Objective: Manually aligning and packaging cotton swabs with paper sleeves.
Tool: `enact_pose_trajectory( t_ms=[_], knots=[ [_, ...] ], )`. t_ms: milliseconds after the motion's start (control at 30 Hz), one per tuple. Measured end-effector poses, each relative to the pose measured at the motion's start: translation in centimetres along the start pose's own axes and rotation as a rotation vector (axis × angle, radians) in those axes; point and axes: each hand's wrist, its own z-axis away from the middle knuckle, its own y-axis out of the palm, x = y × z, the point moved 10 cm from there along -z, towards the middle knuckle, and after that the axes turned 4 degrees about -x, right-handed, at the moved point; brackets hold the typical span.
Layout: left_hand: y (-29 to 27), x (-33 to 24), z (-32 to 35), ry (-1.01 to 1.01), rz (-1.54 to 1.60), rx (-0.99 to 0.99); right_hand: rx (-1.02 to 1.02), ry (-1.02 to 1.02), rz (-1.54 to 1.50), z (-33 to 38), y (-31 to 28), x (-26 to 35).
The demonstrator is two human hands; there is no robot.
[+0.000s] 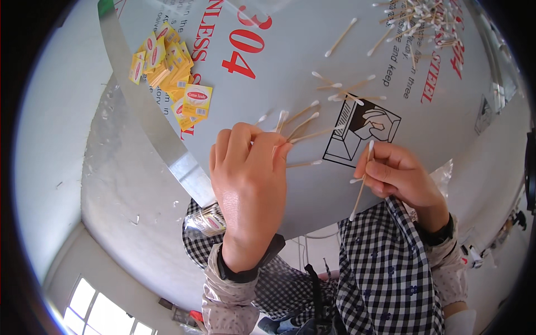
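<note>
My left hand [245,167] is over the table with thumb and fingers pinched together. Several cotton swabs [304,121] fan out from under its fingertips, at least some of them in the pinch. Their far ends are hidden by the hand. To the right, near the table's front edge, my right hand [399,170] has its fingers closed on cotton swabs [360,192]. One stands steeply with both white tips showing; the tip of another pokes out beside it. Between and beyond the hands, several loose cotton swabs [352,92] lie crossed on the grey printed surface.
A large heap of cotton swabs [419,22] lies at the far right. Yellow-and-white paper cards [173,67] are piled at the far left, beside the metal table edge [151,128]. A clear bag of packed swabs [209,220] rests on the checked cloth [385,251] over my lap.
</note>
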Motion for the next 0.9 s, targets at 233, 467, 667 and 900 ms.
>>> enact_pose_trajectory(
  t_ms=[233, 467, 667, 900],
  knots=[
    [1.2, -0.4, -0.3, -0.048, -0.080, 0.123, 0.052, 0.006, -0.069, -0.1, -0.3, -0.5],
    [-0.6, -1.2, 0.0, -0.192, 0.055, -0.034, 0.085, -0.007, -0.063, 0.2, 0.4, 1.1],
    [-0.5, -2.3, 1.3, -0.257, 0.229, -0.017, 0.065, -0.008, -0.008, -0.2, 1.0, 1.1],
    [2.7, -8.8, 2.5, -0.081, 0.474, 0.038, -0.119, -0.031, 0.106, 3.2, -2.1, 1.4]
  ],
)
